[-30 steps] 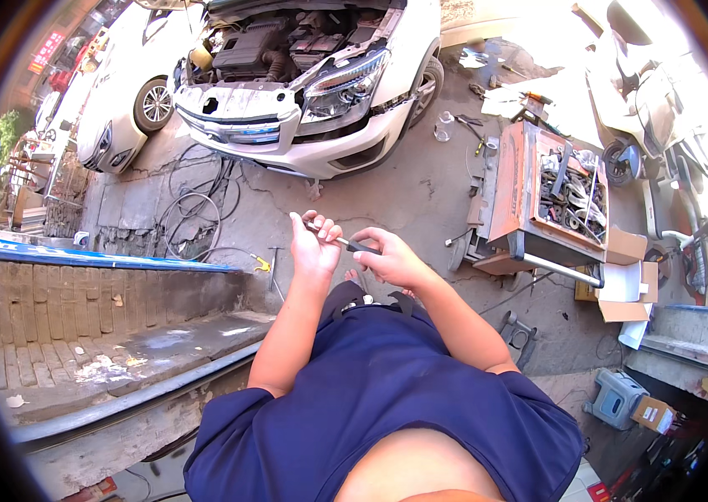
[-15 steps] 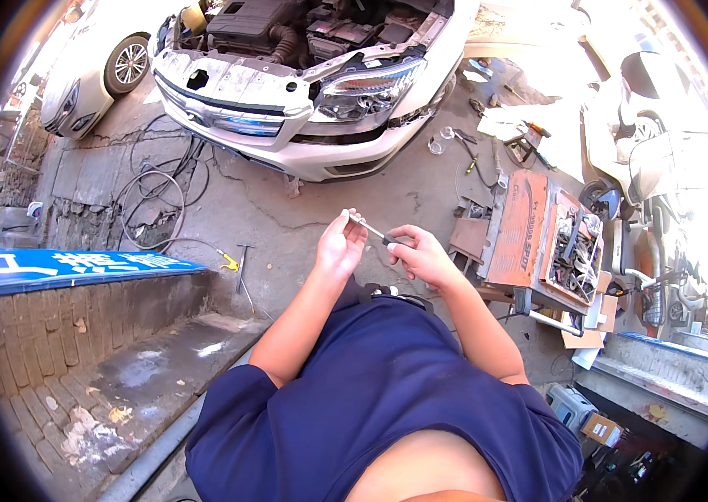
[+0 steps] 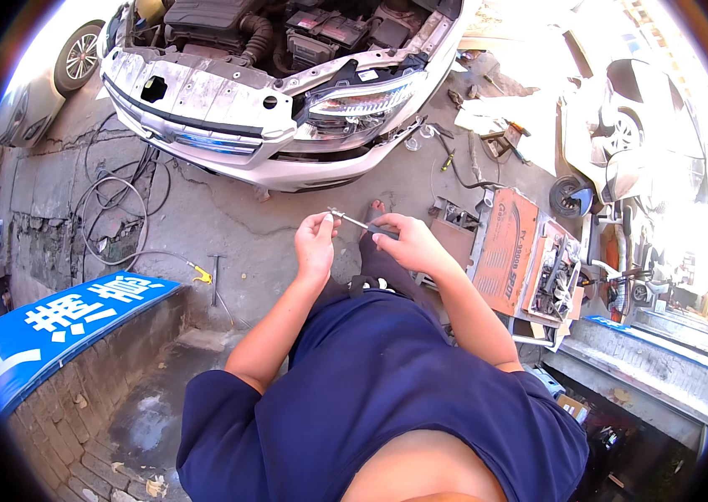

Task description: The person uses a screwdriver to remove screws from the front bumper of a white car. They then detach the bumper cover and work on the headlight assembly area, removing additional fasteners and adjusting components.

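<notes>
A screwdriver (image 3: 354, 222) with a dark handle and a bright metal shaft lies across the gap between my hands. My right hand (image 3: 413, 243) is closed round its handle, and the shaft points left. At the tip, my left hand (image 3: 315, 247) pinches with thumb and fingers. Some small piece shows there, too small to name. Both hands are in front of my body, above the concrete ground. Beyond them stands a white car (image 3: 287, 167) with its engine bay uncovered and a headlight (image 3: 362, 105) facing me.
An orange-topped tool cart (image 3: 505, 251) with a tray of tools (image 3: 553, 280) stands at the right. Cables and a hose (image 3: 143, 201) coil on the ground at the left, near a blue sign (image 3: 78, 322). A scooter (image 3: 576, 197) is at the far right.
My view has shifted, with the car now lower and further left. A foot now shows beyond my hands. My hands still hold the screwdriver between them.
</notes>
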`<move>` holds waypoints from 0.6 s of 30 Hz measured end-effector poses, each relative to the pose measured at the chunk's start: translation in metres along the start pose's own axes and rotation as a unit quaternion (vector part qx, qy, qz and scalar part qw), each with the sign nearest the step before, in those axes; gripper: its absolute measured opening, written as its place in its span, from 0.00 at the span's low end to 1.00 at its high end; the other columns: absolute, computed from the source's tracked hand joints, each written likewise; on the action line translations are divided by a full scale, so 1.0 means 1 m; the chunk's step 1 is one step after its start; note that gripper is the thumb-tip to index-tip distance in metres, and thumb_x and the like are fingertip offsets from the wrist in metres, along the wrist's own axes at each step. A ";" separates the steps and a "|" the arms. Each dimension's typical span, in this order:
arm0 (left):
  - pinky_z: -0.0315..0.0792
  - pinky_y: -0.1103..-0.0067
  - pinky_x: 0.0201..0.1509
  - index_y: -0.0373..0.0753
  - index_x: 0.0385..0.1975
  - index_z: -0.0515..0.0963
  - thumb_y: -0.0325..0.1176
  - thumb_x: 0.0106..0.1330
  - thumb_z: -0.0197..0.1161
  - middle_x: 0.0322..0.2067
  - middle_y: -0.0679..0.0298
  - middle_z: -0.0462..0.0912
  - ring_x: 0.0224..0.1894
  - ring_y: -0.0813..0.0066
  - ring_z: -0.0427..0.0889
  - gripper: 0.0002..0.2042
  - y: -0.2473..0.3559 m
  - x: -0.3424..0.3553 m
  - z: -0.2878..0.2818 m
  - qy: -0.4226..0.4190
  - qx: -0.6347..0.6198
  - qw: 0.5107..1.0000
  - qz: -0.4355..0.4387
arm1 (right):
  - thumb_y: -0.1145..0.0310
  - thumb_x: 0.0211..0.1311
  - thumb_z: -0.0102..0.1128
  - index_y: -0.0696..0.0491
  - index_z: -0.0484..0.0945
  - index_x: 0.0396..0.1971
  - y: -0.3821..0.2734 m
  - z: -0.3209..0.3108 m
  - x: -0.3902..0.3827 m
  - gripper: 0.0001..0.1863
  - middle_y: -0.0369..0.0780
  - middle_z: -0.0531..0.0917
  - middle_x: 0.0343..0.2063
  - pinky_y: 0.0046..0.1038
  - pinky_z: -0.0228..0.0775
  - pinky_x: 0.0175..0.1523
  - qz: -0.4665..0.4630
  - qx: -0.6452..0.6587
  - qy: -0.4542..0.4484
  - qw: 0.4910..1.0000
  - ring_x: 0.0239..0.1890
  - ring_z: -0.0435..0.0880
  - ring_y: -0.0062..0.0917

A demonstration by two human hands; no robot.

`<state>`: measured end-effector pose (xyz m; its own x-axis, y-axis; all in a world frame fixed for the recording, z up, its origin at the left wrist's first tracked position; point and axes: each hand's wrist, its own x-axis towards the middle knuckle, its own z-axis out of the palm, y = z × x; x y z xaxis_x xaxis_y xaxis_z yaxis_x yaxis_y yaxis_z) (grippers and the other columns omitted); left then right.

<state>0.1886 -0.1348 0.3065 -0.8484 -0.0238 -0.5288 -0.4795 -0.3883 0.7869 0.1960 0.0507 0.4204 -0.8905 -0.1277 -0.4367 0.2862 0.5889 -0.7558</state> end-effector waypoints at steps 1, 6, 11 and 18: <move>0.71 0.83 0.40 0.37 0.44 0.77 0.33 0.72 0.59 0.37 0.64 0.84 0.39 0.81 0.80 0.08 0.005 0.006 0.004 0.006 0.016 1.000 0.016 | 0.70 0.62 0.61 0.64 0.77 0.50 0.002 -0.004 0.009 0.18 0.41 0.86 0.30 0.25 0.75 0.44 -0.006 0.017 -0.005 1.000 0.34 0.84 0.21; 0.74 0.81 0.45 0.34 0.50 0.75 0.31 0.73 0.55 0.41 0.63 0.82 0.41 0.78 0.81 0.11 0.034 0.019 0.022 0.041 0.062 0.988 0.139 | 0.71 0.63 0.60 0.63 0.78 0.50 0.008 -0.035 0.060 0.18 0.40 0.85 0.30 0.24 0.73 0.45 0.028 0.122 -0.119 0.985 0.34 0.82 0.19; 0.74 0.80 0.43 0.33 0.51 0.79 0.31 0.71 0.59 0.38 0.64 0.83 0.38 0.78 0.81 0.13 0.047 -0.008 0.020 0.198 0.008 0.976 0.092 | 0.66 0.63 0.61 0.59 0.79 0.50 -0.013 -0.047 0.103 0.18 0.35 0.84 0.26 0.19 0.67 0.32 -0.032 0.065 -0.268 0.961 0.27 0.78 0.15; 0.73 0.81 0.37 0.33 0.53 0.79 0.30 0.70 0.59 0.42 0.63 0.81 0.32 0.78 0.79 0.14 0.011 -0.069 -0.040 0.183 -0.129 0.970 0.097 | 0.65 0.63 0.61 0.58 0.80 0.49 -0.048 0.005 0.068 0.18 0.34 0.85 0.25 0.20 0.63 0.25 -0.058 -0.041 -0.307 0.949 0.21 0.74 0.14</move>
<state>0.2510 -0.1740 0.3389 -0.7577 -0.4264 -0.4940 -0.2075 -0.5603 0.8019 0.1234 0.0100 0.4247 -0.5323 -0.6216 -0.5746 0.1484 0.5997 -0.7863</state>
